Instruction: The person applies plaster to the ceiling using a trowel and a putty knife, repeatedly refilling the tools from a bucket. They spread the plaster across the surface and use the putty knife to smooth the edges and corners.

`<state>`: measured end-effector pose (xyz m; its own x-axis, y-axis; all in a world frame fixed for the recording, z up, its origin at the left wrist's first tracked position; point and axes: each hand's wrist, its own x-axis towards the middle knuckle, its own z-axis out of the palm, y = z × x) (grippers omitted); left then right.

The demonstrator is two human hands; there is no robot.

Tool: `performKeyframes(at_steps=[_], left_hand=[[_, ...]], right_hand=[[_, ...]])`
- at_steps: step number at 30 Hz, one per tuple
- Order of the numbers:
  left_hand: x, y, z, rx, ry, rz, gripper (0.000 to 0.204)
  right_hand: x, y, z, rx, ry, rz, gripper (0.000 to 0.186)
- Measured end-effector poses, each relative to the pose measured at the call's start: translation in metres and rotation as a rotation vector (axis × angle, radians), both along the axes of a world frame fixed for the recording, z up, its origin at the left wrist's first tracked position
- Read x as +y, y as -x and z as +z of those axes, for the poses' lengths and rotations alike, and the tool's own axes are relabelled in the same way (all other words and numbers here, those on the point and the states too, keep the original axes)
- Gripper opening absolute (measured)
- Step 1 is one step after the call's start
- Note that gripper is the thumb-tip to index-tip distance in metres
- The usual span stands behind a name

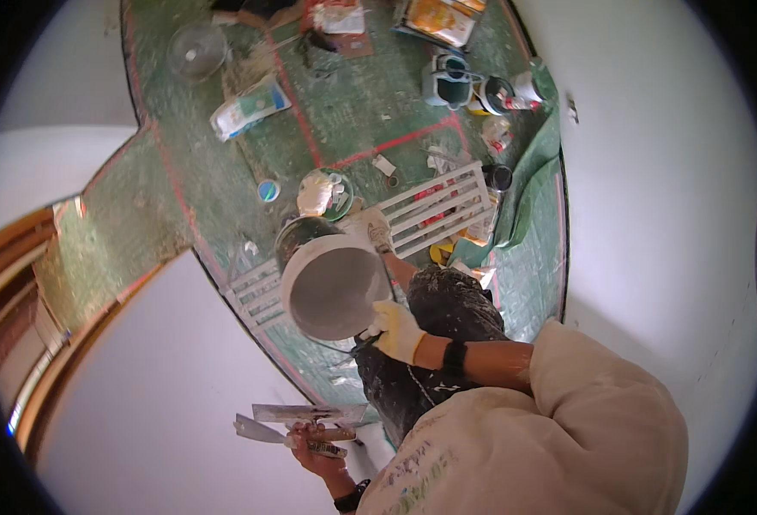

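A pale bucket (331,287) tilts toward me with its open mouth showing a smooth grey inside. My right hand (395,333), in a pale yellowish glove, is closed at its near rim, where a thin wire handle shows; whether it grips the rim or the handle I cannot tell. Lower left, my bare left hand (316,455) is closed round the handles of two tools. One is a flat plastering trowel (310,413) with a wide blade and wooden handle; the other is a putty knife (258,429). Behind the pale bucket sits a dark container (303,233), partly hidden.
A white slatted bench (438,210) stands under and beside the bucket. Green sheeting (361,120) with red tape covers the floor. Several pails, including a blue-grey one (449,81), stand upper right; a white bag (250,107) lies upper left. White walls (155,386) flank both sides.
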<state>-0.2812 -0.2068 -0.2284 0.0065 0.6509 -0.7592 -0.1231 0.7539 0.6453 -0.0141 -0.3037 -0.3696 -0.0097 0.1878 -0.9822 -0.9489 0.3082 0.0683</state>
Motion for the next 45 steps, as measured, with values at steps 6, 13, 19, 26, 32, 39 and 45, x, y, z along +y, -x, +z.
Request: performKeyframes(at_steps=[6, 13, 19, 26, 32, 39, 45], left_hand=[[0.031, -0.049, 0.000, -0.134, -0.035, -0.166, 0.025], [0.049, -0.065, -0.001, -0.158, 0.011, -0.376, 0.024], [0.042, -0.089, 0.000, -0.084, 0.023, -0.426, 0.024], [0.042, -0.161, -0.006, -0.107, -0.059, -0.605, 0.024], [0.025, -0.204, -0.022, -0.038, -0.132, -0.901, 0.020], [0.004, -0.249, -0.038, -0.129, -0.075, -1.078, 0.014], [-0.025, -0.301, -0.039, -0.346, 0.046, -1.104, 0.033]], right_hand=[[-0.062, -0.044, 0.001, -0.210, 0.119, -0.253, 0.015], [-0.101, -0.089, -0.021, -0.331, 0.289, -0.390, 0.020], [-0.171, -0.173, -0.042, -0.283, 0.341, -0.376, 0.020], [-0.278, -0.176, -0.094, -0.264, 0.374, -0.279, 0.024], [-0.350, -0.146, -0.153, -0.263, 0.091, -0.332, 0.024], [-0.381, -0.036, -0.100, -0.106, 1.214, 0.950, 0.036], [-0.198, -0.090, 0.080, -0.891, 0.159, 0.827, 0.032]])
